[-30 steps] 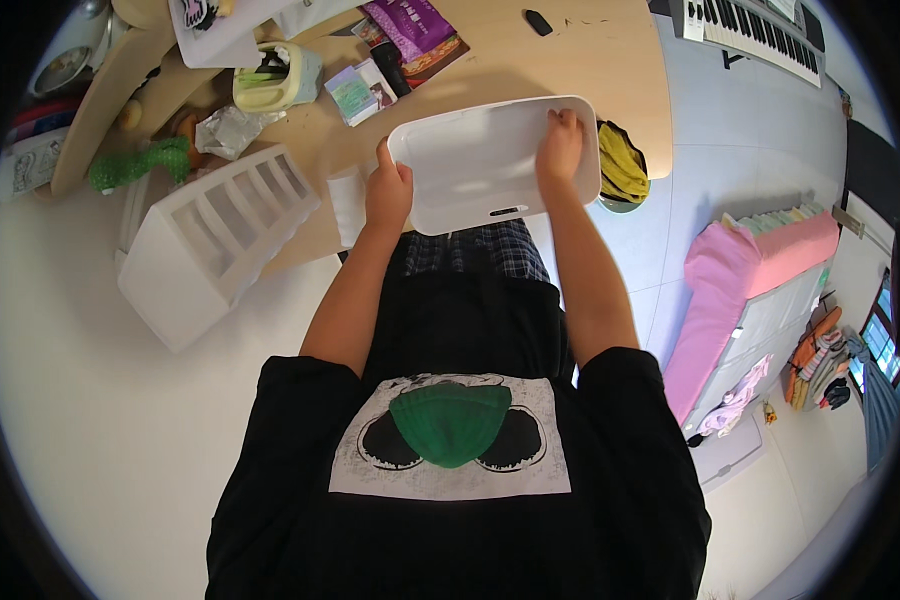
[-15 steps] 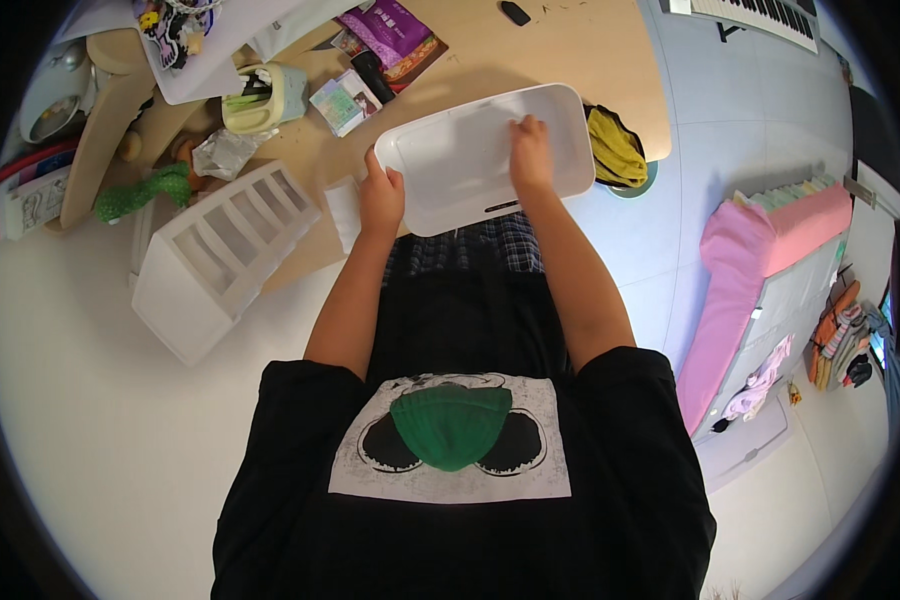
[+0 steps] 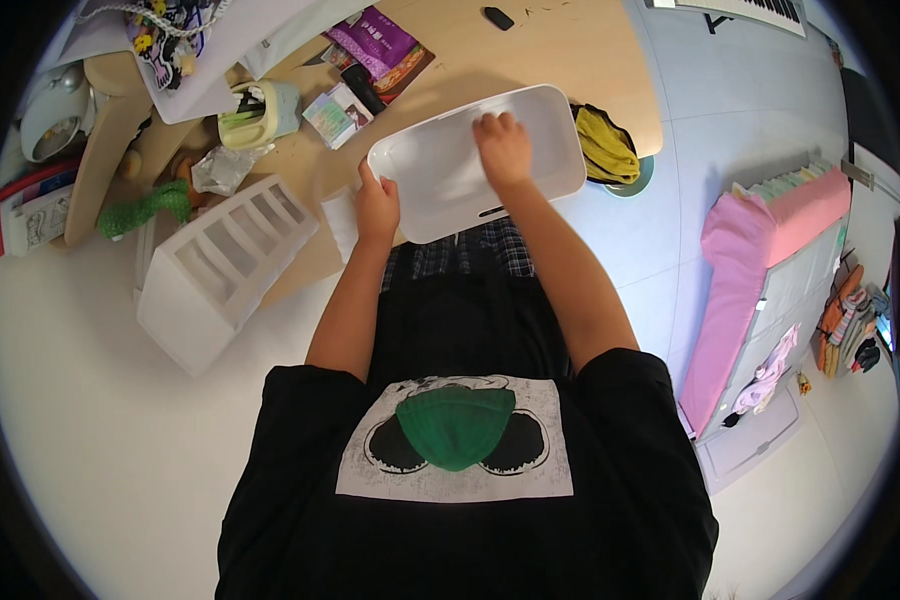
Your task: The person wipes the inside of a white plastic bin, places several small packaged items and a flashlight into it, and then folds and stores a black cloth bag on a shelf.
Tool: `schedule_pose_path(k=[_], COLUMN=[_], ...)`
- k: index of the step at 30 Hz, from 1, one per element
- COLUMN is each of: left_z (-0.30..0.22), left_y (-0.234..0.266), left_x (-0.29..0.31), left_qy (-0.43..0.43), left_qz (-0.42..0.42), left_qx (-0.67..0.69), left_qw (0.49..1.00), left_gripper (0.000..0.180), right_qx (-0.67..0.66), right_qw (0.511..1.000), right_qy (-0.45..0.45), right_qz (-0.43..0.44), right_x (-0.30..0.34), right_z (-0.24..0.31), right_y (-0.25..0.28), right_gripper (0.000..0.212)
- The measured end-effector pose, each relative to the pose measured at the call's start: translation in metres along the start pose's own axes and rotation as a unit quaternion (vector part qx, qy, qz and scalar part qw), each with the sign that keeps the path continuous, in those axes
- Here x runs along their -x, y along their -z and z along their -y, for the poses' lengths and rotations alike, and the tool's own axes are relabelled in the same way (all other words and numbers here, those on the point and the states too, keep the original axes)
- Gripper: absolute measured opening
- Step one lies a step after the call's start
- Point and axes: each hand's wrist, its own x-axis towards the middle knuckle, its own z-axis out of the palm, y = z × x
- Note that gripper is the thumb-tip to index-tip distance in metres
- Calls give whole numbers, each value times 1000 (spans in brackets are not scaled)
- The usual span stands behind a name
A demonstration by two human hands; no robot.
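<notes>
Two bare hands work at a white plastic tray (image 3: 440, 178) that we see held in front of the body, its far side over a wooden table (image 3: 560, 50) and its near side above plaid fabric (image 3: 458, 255). The left hand (image 3: 377, 208) grasps the tray's left end, thumb at the rim. The right hand (image 3: 503, 152) is inside the tray, toward its far wall, fingers curled; we cannot tell whether they pinch anything or touch the tray. A dark slot marks the tray's near edge.

To the left, we find a white slatted rack (image 3: 195, 290) standing tilted, with a strip of white material (image 3: 340, 222) between it and the tray. Beyond lie crumpled clear plastic (image 3: 225, 168), a pale yellow caddy (image 3: 255, 118), a small stack of cards (image 3: 338, 115), a black cylinder (image 3: 364, 90) and a purple packet (image 3: 380, 42). Just right of the tray, we note a yellow bag with dark edging (image 3: 606, 148) beside a round green container (image 3: 644, 178), partly hidden.
</notes>
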Motion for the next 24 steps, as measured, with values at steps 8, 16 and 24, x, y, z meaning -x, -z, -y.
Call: schedule_pose_path(k=[8, 16, 24], left_z=[-6, 1, -3], left_y=[5, -7, -8], left_x=[1, 1, 2], left_qy=[58, -8, 1], left_qz=[41, -4, 2], left_qx=[27, 11, 20], left_qw=[997, 1000, 1000], left_gripper=[43, 44, 43], right_qx=[45, 176, 60], right_qw=[991, 932, 865], right_qy=[-95, -172, -256], right_qz=[83, 265, 428], right_x=[-15, 6, 40], right_z=[-32, -40, -39], right_y=[-4, 2, 39], right_gripper=[14, 17, 16])
